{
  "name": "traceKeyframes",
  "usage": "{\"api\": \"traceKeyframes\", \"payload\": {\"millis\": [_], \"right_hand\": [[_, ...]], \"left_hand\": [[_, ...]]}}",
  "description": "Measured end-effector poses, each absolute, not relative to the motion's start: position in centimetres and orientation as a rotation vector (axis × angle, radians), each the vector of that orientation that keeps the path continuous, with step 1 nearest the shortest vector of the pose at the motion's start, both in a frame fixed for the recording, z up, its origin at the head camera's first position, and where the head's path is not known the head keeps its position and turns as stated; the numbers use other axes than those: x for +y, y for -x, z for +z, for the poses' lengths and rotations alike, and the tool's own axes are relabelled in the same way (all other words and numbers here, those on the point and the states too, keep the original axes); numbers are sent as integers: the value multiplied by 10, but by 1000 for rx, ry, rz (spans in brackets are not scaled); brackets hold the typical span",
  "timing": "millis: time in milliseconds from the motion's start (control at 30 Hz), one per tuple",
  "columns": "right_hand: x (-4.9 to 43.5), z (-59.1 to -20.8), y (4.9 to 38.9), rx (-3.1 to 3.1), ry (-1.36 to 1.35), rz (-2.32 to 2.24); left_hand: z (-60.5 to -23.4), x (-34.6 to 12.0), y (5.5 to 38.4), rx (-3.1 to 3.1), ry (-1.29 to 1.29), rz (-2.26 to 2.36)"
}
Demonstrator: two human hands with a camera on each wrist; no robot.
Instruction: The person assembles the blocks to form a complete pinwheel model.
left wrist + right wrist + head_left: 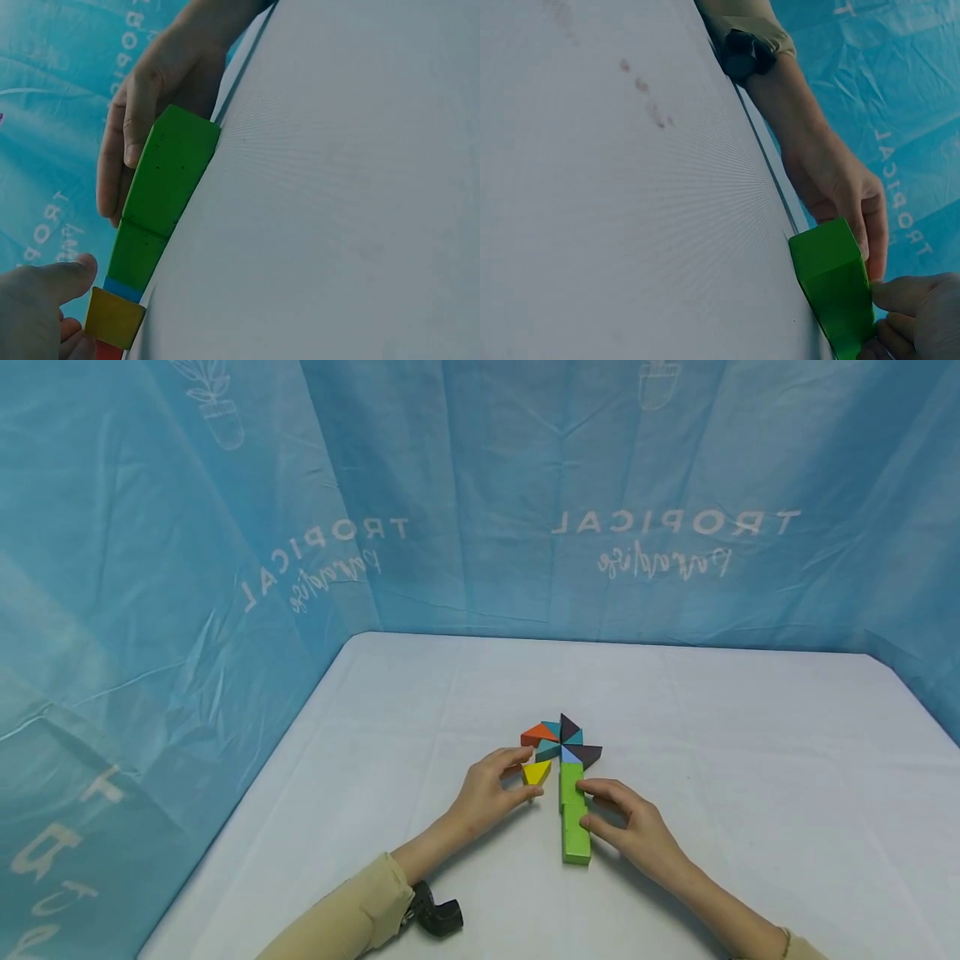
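Note:
A yellow triangular block (536, 772) lies between the spread thumb and fingers of my left hand (483, 789). In the left wrist view, the thumb stands a little apart from the yellow block (115, 319), while other fingertips are right at its edge. My right hand (637, 827) touches the right side of two green blocks (576, 839), laid end to end, with thumb and index fingertips. Past the green row, a pinwheel of triangular blocks has an orange one (537, 734), black ones (585, 753), teal ones (548, 750) and a light blue one (571, 754).
A white cloth (405, 710) covers the table. Blue printed curtains (480, 468) hang behind it and along the left. A black wrist device (438, 917) juts from below the left sleeve. Small brownish spots (641, 84) mark the cloth in the right wrist view.

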State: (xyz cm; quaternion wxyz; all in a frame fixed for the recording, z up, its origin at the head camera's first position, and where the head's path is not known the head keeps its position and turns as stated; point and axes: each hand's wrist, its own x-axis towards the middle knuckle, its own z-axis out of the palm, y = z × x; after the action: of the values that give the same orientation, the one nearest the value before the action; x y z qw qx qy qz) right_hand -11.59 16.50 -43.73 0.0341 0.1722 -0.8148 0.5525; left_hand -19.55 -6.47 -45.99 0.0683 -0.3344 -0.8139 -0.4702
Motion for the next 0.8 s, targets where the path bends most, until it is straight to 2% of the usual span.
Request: {"api": "traceKeyframes", "payload": {"millis": [133, 467, 800], "right_hand": [[162, -428, 113, -2514, -525, 1679], [171, -457, 124, -2503, -535, 1694], [171, -455, 123, -2481, -557, 1707]], "left_hand": [[-458, -67, 194, -2493, 986, -1396], [-459, -64, 198, -2495, 952, -1458], [-457, -56, 205, -2558, 901, -1395]]}}
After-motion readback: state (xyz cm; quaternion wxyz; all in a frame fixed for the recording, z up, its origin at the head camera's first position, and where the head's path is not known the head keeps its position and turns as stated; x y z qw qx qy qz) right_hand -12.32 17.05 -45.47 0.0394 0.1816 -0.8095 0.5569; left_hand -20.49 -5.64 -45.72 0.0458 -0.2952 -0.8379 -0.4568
